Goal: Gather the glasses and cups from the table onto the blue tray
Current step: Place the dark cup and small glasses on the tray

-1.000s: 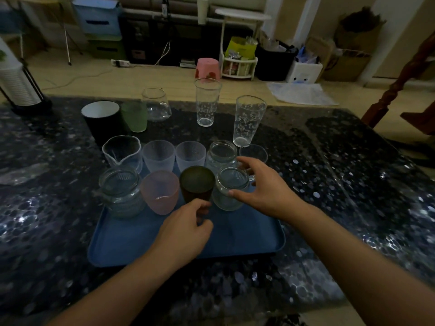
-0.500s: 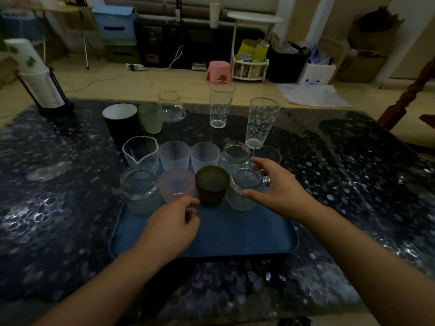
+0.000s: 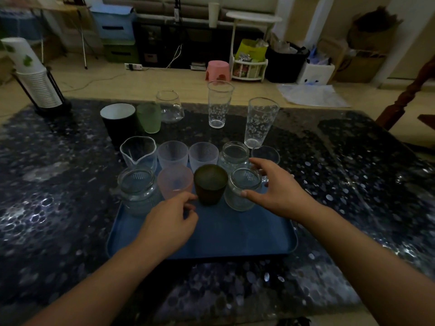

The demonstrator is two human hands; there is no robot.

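The blue tray (image 3: 235, 238) lies on the dark table in front of me. Its front row holds a glass jar (image 3: 136, 191), a pink cup (image 3: 175, 182), a dark brown cup (image 3: 210, 184) and a clear glass mug (image 3: 242, 189). Behind them stand a glass beaker (image 3: 138, 151), two frosted cups (image 3: 173, 154), a jar (image 3: 235, 154) and a small glass (image 3: 266, 154). My right hand (image 3: 280, 191) grips the mug, thumb on its side. My left hand (image 3: 169, 222) is loosely curled, its fingertips by the base of the dark cup, holding nothing.
Off the tray, toward the far edge, stand a black cup (image 3: 118, 123), a green cup (image 3: 149, 117), a glass pitcher (image 3: 169, 105) and two tall printed glasses (image 3: 220, 103) (image 3: 260, 122). A rack of stacked paper cups (image 3: 35, 81) stands at the far left corner.
My left hand has drawn slightly back from the dark cup. My right hand stays on the mug. The view has tilted up a little.
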